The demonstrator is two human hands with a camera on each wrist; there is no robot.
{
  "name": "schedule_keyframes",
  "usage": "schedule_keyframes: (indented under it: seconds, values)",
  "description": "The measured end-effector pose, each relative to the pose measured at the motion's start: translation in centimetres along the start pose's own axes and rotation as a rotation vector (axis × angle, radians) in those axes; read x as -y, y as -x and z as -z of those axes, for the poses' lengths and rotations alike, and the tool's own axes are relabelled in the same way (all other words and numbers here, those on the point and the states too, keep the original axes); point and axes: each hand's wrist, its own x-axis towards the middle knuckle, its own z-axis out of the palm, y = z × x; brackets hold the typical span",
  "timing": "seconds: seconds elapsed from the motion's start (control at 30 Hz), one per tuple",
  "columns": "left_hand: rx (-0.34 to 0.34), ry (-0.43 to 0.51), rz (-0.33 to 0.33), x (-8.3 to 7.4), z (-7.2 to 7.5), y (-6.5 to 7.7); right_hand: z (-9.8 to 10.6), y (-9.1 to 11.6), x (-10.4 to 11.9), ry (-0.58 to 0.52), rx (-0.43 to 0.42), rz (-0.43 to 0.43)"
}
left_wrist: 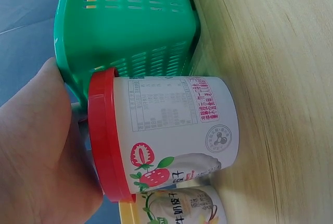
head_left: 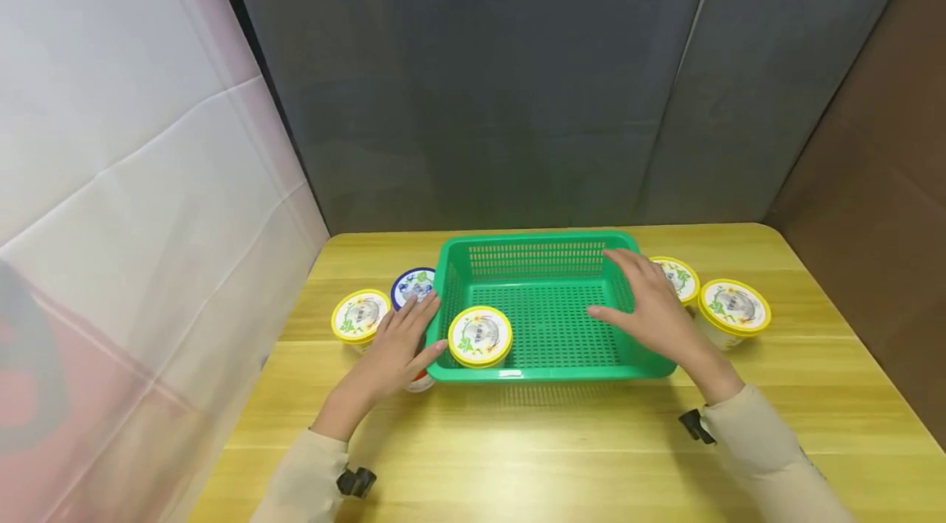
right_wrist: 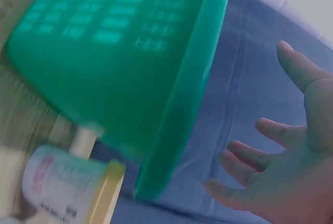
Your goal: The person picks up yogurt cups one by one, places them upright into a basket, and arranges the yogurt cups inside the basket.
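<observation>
My left hand [head_left: 395, 350] lies beside the left end of a green plastic basket [head_left: 547, 373], fingers extended and thumb right at the rim. Under that hand is a red-lidded paper tub [left_wrist: 171, 125], mostly hidden in the head view; its strawberry print shows in the left wrist view. A blue-lidded tub [head_left: 414, 283] stands at the fingertips. Inside the basket, at its near left corner, sits a yellow-lidded tub [head_left: 480, 336]. Over the basket's right end, my right hand [head_left: 654, 314] is spread with thumb and fingers apart, holding nothing.
Left of the left hand stands another yellow-lidded tub [head_left: 360, 315]. Beyond the basket's right end are two more, one yellow-lidded tub [head_left: 676, 277] partly behind the right hand and an outer tub [head_left: 734, 307]. A dark curtain [head_left: 502, 96] hangs behind the wooden table [head_left: 532, 457].
</observation>
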Motion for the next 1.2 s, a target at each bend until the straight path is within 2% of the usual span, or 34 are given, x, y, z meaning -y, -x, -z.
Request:
schedule_keyframes:
  seconds: [0.73,1.2]
  values:
    - [-0.005,-0.001,-0.004,0.4,-0.5,-0.1,3.4,2.9,-6.1,0.068,-0.089,-0.075]
    - [-0.004,0.003,-0.002,0.4,-0.5,-0.1,4.1,4.3,-11.5,0.121,-0.132,-0.130]
